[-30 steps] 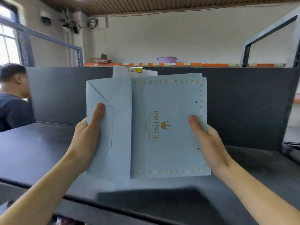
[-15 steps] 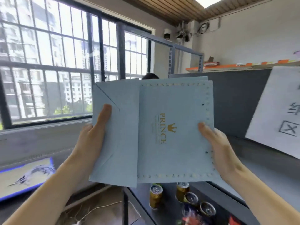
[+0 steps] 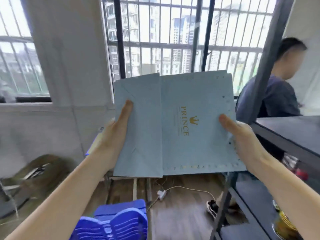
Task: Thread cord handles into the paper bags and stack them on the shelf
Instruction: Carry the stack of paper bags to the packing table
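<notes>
Flat light-blue paper bags (image 3: 194, 94), gold PRINCE print, held up in air at frame centre. Left hand (image 3: 116, 135) grips left edge, thumb across front face. Right hand (image 3: 242, 139) grips right edge, thumb on front. Dark shelf (image 3: 292, 130) at right of frame, apart from bags. Blue stool (image 3: 119, 220) lower centre. Person (image 3: 277, 96) upper right, behind shelf post.

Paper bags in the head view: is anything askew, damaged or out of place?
No damage shows. The paper bags, held flat between left hand and right hand, are slightly fanned at their upper right corner. A loose cable trails across the floor below.
</notes>
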Action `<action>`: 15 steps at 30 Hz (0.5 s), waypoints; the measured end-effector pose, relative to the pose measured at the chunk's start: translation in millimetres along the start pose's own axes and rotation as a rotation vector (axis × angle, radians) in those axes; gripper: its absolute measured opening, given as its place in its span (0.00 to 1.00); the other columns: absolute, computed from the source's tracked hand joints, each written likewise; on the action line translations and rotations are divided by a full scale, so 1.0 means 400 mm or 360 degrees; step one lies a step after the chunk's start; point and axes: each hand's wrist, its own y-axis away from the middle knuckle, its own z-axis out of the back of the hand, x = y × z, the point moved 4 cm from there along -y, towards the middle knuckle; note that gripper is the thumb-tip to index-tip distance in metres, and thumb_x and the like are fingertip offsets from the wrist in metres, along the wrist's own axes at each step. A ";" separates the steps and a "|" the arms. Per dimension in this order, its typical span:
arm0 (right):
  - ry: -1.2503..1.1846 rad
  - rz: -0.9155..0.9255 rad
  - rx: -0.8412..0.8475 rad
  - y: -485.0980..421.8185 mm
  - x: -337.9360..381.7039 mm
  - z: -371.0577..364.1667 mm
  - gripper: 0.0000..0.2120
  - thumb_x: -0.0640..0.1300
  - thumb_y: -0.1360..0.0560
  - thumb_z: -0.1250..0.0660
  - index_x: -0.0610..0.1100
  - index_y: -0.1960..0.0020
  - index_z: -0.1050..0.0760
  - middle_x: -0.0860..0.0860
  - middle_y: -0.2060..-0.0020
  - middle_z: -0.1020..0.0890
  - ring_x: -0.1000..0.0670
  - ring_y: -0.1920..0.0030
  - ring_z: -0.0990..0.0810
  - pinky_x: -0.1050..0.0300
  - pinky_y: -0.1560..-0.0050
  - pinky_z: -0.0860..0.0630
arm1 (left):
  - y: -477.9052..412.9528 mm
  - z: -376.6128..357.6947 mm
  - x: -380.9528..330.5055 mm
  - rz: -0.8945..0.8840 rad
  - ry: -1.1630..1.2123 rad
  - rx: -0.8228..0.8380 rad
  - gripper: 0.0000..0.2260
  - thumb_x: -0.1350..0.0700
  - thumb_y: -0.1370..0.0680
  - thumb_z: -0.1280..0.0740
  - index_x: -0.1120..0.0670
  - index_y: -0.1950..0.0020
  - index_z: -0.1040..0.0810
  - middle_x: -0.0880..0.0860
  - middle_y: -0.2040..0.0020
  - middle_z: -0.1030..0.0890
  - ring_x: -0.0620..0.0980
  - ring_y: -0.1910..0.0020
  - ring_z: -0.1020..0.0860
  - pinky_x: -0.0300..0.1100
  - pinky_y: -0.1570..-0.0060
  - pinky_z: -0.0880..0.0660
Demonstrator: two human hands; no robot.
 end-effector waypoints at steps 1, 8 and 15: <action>-0.0009 -0.0021 0.0031 -0.029 -0.027 -0.022 0.29 0.64 0.27 0.31 0.42 0.38 0.22 0.47 0.46 0.14 0.43 0.47 0.15 0.43 0.47 0.18 | -0.029 0.033 0.026 0.0013 -0.0006 -0.0051 0.38 0.18 0.41 0.37 0.42 0.44 0.17 0.46 0.51 0.14 0.53 0.52 0.15 0.53 0.45 0.21; 0.0102 -0.0227 0.0248 -0.238 -0.227 -0.125 0.43 0.77 0.58 0.24 0.46 0.56 0.15 0.46 0.55 0.13 0.43 0.56 0.13 0.46 0.52 0.17 | -0.151 0.128 0.190 0.0098 0.0194 -0.0302 0.23 0.34 0.24 0.36 0.49 0.38 0.20 0.49 0.47 0.14 0.52 0.49 0.16 0.50 0.45 0.21; 0.0008 -0.0392 0.0511 -0.460 -0.455 -0.219 0.32 0.68 0.33 0.27 0.41 0.46 0.18 0.44 0.53 0.13 0.40 0.54 0.13 0.37 0.46 0.20 | -0.310 0.147 0.337 0.0324 0.0403 -0.0478 0.13 0.49 0.19 0.39 0.54 0.43 0.19 0.52 0.58 0.14 0.51 0.63 0.16 0.44 0.59 0.23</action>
